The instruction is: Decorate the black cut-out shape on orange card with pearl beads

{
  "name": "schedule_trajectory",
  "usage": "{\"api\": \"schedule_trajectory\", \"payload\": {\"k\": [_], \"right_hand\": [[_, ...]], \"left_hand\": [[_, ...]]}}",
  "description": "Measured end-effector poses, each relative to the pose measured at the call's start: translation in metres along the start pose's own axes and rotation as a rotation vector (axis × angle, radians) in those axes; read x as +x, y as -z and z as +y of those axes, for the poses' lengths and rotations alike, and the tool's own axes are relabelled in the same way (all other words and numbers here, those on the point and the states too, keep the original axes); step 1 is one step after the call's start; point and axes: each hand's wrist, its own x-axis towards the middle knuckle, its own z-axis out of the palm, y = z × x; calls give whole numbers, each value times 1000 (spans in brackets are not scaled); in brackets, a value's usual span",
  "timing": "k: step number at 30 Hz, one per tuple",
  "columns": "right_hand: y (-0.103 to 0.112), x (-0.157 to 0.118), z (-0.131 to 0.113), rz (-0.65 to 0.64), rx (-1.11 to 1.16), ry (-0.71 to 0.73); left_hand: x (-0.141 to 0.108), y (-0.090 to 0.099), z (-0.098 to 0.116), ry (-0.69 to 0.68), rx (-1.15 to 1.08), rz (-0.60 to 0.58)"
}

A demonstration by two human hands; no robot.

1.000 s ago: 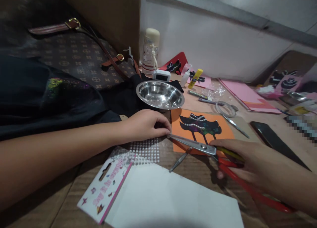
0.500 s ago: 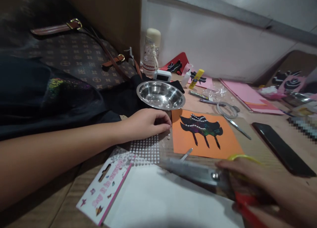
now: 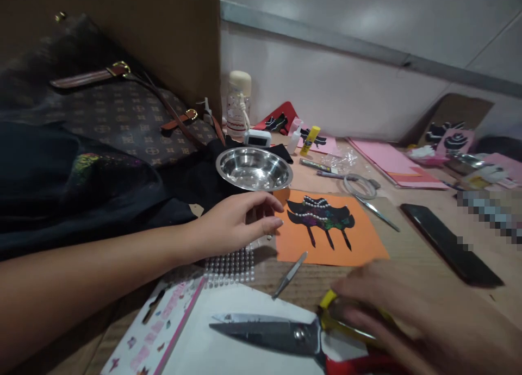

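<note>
Orange card [image 3: 362,244] part decorated: pearl rows [image 3: 316,202] on black cutout [image 3: 340,214], right-hand stretch and three legs bare

Card lies flat beside left hand [image 3: 238,220], whose thumb and forefinger stand apart over the pearl sheet [image 3: 230,266], nothing visible between them; sheet has plenty of pearls left. Scissors [image 3: 269,337] are over the white paper [image 3: 240,301], can't tell if touching; right hand [image 3: 416,310] is blurred at the yellow handle, can't tell if gripping. Tweezers [image 3: 290,274] lie between paper and card. Vs 1 s ago: blade tips have left the left fingertips and come down to the paper, left thumb and forefinger have parted, pearl rows look unchanged
</note>
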Motion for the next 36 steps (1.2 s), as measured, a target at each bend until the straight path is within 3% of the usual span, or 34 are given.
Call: {"api": "schedule_trajectory", "payload": {"k": [4, 8, 18, 23, 25, 28, 30, 32, 36], "right_hand": [[6, 46, -2, 197, 188, -154], [-4, 70, -5, 293, 395, -172], [-23, 65, 1, 292, 566, -160], [-21, 56, 0, 229, 595, -147], [-15, 52, 9, 251, 524, -186], [-7, 47, 41, 319, 267, -256], [-6, 43, 69, 380, 75, -254], [-10, 39, 92, 352, 21, -251], [-28, 31, 114, 321, -18, -219]], "left_hand": [[-6, -1, 15, -51, 16, 41], [-11, -4, 23, -107, 44, 54], [-20, -14, 24, -68, 90, 30], [-22, -16, 19, -161, 241, -29], [-23, -17, 19, -272, 354, -111], [-23, -18, 23, -418, 490, -213], [-23, -19, 26, -455, 536, -216], [-22, -20, 28, -467, 555, -199], [-21, -20, 21, -489, 560, -189]]}}
